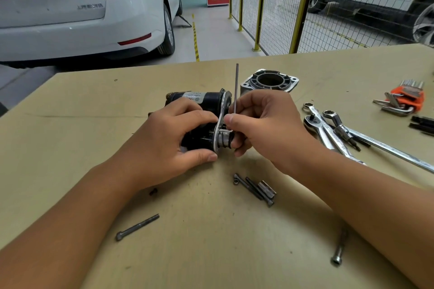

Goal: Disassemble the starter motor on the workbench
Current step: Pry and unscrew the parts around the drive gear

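The black starter motor [206, 101] lies on its side in the middle of the workbench [211, 241], its silver end plate and shaft end [224, 139] facing right. My left hand [173, 141] grips the motor body, thumb and fingers curled round it by the plate. My right hand [260, 124] pinches a thin L-shaped hex key [236, 87], whose long arm stands upright while its short end points at the plate. Behind the hands sits the removed aluminium nose housing [270, 81].
Loose long bolts lie at the front left [137, 227], front right [339, 251] and, with a socket, in a cluster [256, 189]. Ratchet and wrenches [338, 131] lie to the right, an orange hex key set [404, 98] beyond. A small black screw [153, 191] lies near my left wrist.
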The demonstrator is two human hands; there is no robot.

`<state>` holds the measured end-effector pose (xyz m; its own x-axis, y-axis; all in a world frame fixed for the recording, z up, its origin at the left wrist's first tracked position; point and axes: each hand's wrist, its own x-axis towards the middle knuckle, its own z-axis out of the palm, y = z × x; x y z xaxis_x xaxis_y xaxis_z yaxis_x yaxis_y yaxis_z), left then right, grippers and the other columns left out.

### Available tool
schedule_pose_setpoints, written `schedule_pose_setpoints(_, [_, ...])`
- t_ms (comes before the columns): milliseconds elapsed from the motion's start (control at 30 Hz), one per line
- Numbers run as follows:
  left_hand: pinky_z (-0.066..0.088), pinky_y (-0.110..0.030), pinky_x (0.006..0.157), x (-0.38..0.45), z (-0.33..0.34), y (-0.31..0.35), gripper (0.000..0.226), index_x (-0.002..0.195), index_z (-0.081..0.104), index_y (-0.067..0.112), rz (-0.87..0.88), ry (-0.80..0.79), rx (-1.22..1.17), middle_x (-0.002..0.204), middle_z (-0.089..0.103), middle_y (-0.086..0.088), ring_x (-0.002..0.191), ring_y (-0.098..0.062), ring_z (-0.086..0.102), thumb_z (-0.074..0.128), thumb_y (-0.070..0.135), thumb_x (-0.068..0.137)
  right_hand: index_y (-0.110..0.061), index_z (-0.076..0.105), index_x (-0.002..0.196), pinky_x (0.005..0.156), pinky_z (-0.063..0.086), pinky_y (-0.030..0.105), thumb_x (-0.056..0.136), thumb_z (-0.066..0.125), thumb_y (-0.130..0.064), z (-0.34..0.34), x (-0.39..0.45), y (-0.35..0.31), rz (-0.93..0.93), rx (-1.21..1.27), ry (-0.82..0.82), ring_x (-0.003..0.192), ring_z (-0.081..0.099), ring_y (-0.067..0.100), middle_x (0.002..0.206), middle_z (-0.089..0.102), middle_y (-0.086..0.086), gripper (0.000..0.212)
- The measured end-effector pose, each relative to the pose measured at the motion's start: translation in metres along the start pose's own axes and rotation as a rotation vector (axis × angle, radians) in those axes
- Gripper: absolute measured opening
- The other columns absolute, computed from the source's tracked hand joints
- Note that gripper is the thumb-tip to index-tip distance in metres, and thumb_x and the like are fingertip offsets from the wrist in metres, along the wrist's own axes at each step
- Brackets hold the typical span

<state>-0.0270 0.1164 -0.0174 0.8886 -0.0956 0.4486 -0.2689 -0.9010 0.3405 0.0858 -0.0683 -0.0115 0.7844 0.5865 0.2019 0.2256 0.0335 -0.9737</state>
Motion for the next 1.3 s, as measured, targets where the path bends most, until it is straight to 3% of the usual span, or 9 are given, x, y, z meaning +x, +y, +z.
schedule_pose_setpoints(300, [0.036,-0.001,0.075,-0.0005,-0.0006,0.0030,0.058,0.127,0.071,0.019,-0.004,-0.003,-0.008,0.113,0.061,0.003,0.082,0.026,0.048,0.085,0.042,0.075,-0.004,0.067,0.084,0.044,0.053,0.033,0.087,0.073,0.001,-0.0009,-0.0021,0.0009,0.000,0.009,0.064,0.044,0.065,0.024,0.056,0.066,0.008,0.009])
schedule_pose_setpoints(700, [0.036,-0.001,0.074,0.0006,-0.0014,0.0033,0.058,0.126,0.071,0.018,-0.008,-0.007,-0.004,0.113,0.061,0.002,0.082,0.025,0.048,0.085,0.042,0.075,-0.006,0.068,0.086,0.045,0.056,0.036,0.088,0.074,-0.002,0.0013,-0.0035,0.0014,-0.079,-0.078,0.019,0.046,0.068,0.024,0.057,0.067,0.007,0.008])
schedule_pose_setpoints(900, [0.036,0.000,0.075,-0.0003,-0.0007,0.0029,0.058,0.126,0.071,0.020,-0.017,-0.005,-0.005,0.113,0.061,0.003,0.083,0.024,0.049,0.085,0.042,0.075,-0.004,0.067,0.085,0.044,0.055,0.035,0.088,0.073,0.000,0.0007,-0.0029,0.0020,-0.035,-0.044,0.088,0.045,0.066,0.024,0.059,0.067,0.011,0.008])
schedule_pose_setpoints(1300, [0.034,0.001,0.076,0.0001,-0.0024,0.0064,0.058,0.127,0.071,0.018,-0.027,-0.013,0.001,0.112,0.061,0.003,0.084,0.023,0.049,0.085,0.041,0.075,-0.005,0.068,0.087,0.046,0.056,0.033,0.089,0.074,-0.001,-0.0019,-0.0010,0.0047,-0.037,-0.010,0.035,0.049,0.070,0.026,0.060,0.069,0.010,0.008])
